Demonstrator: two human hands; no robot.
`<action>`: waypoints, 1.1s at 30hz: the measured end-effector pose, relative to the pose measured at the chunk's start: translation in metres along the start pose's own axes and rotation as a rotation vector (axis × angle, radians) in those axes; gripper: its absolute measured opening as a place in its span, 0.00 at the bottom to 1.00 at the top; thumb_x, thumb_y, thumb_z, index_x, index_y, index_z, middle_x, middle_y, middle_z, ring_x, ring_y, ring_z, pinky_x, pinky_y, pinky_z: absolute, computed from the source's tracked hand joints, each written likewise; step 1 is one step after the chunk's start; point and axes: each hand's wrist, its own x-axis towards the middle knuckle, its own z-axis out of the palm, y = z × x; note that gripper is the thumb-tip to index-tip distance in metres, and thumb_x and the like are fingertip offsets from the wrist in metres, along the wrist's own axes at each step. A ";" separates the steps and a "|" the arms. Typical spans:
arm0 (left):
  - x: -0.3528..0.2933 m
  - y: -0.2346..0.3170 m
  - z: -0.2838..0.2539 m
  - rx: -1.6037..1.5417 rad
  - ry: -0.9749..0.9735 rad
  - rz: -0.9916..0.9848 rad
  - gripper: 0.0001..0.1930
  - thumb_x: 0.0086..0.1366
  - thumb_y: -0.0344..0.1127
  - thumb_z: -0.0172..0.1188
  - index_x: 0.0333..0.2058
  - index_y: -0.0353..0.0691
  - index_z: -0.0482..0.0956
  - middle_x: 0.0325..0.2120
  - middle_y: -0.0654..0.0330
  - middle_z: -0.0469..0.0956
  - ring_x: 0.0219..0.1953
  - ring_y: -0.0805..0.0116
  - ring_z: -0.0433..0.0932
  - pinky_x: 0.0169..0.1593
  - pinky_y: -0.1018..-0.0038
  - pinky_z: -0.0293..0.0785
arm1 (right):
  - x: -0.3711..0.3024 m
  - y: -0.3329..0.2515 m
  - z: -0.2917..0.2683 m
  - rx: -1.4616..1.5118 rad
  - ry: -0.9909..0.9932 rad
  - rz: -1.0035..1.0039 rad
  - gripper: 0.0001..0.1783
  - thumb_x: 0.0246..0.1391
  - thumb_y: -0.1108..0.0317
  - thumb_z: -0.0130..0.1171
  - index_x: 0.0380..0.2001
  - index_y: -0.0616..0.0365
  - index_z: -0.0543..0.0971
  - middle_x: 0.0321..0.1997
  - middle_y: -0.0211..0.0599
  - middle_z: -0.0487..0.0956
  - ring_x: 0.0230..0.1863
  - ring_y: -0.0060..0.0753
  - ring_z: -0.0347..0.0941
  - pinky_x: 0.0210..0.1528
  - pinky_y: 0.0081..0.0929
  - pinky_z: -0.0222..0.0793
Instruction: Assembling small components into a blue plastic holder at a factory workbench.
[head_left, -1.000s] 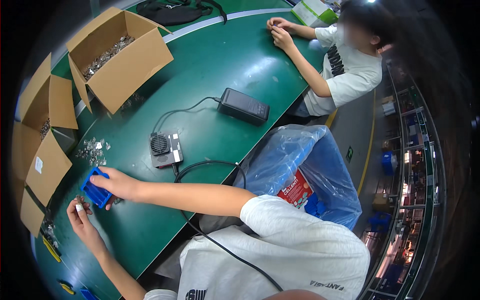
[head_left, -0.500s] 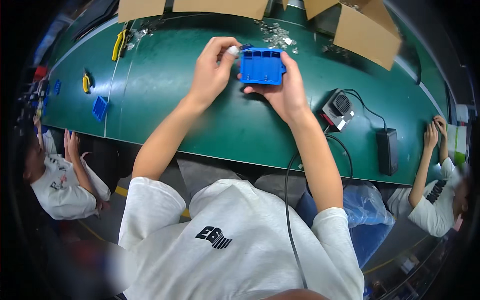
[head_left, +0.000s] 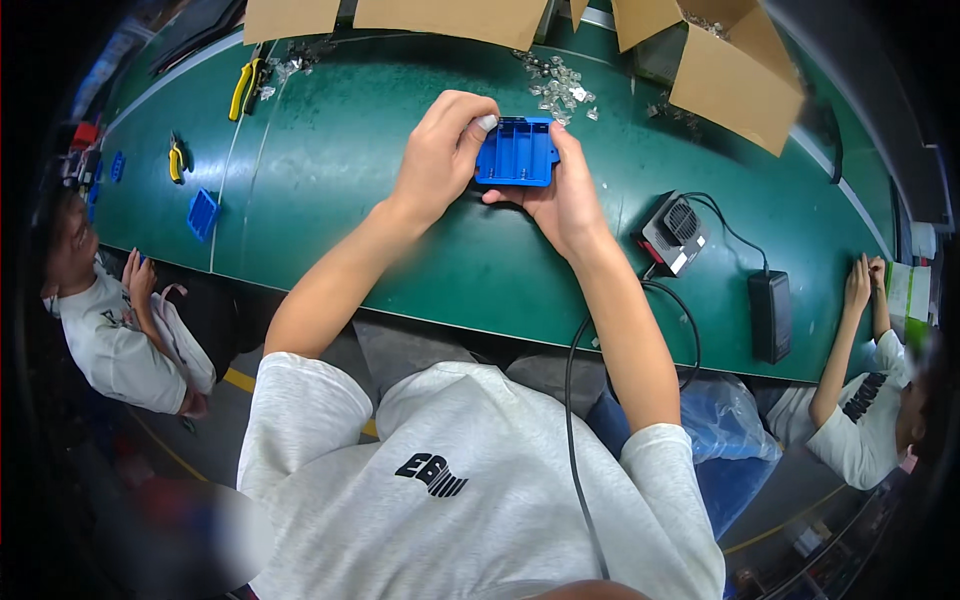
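A blue plastic battery holder [head_left: 516, 152] with several ribbed slots is held above the green table [head_left: 400, 200]. My right hand [head_left: 556, 195] grips it from below and the right side. My left hand [head_left: 441, 150] pinches its upper left edge, and a small silvery metal piece shows at the fingertips there. A scatter of small shiny metal clips [head_left: 556, 85] lies on the table just beyond the holder.
Open cardboard boxes [head_left: 730, 70] stand along the far edge. A small grey fan unit [head_left: 675, 235] and a black power adapter [head_left: 771, 315] sit at right with cables. Yellow-handled pliers [head_left: 241, 88], another blue holder [head_left: 202, 213] lie at left. Other people sit left [head_left: 120, 320] and right [head_left: 880, 400].
One second ago my view was turned sideways with my hands low at a blue part on the table. Since then the holder came up in both hands and now sits steady, left fingers at its edge.
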 end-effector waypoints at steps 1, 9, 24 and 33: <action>0.000 0.001 0.000 0.017 -0.019 0.001 0.03 0.63 0.26 0.54 0.36 0.35 0.74 0.32 0.56 0.74 0.33 0.63 0.73 0.37 0.73 0.71 | 0.000 0.000 -0.001 0.006 0.008 0.000 0.30 0.63 0.44 0.32 0.47 0.62 0.68 0.42 0.46 0.76 0.41 0.40 0.76 0.38 0.39 0.77; -0.001 0.001 0.003 0.116 -0.024 0.052 0.04 0.60 0.24 0.56 0.35 0.35 0.75 0.33 0.54 0.73 0.35 0.56 0.74 0.37 0.68 0.73 | -0.001 0.002 0.001 -0.044 0.040 -0.011 0.31 0.62 0.42 0.34 0.45 0.61 0.68 0.40 0.44 0.76 0.40 0.36 0.76 0.37 0.36 0.76; 0.001 0.012 -0.010 -0.544 -0.308 -0.599 0.15 0.66 0.33 0.55 0.49 0.36 0.65 0.40 0.59 0.76 0.44 0.74 0.73 0.50 0.78 0.68 | 0.001 0.008 0.000 -0.516 0.283 -0.328 0.18 0.54 0.57 0.61 0.31 0.65 0.80 0.23 0.33 0.79 0.25 0.16 0.72 0.27 0.19 0.70; -0.007 0.002 -0.004 -0.629 -0.290 -0.627 0.16 0.66 0.34 0.56 0.49 0.37 0.63 0.38 0.57 0.75 0.42 0.75 0.73 0.46 0.80 0.69 | 0.003 0.008 -0.002 -0.635 0.303 -0.312 0.20 0.52 0.56 0.62 0.25 0.67 0.77 0.17 0.39 0.76 0.19 0.20 0.70 0.20 0.26 0.67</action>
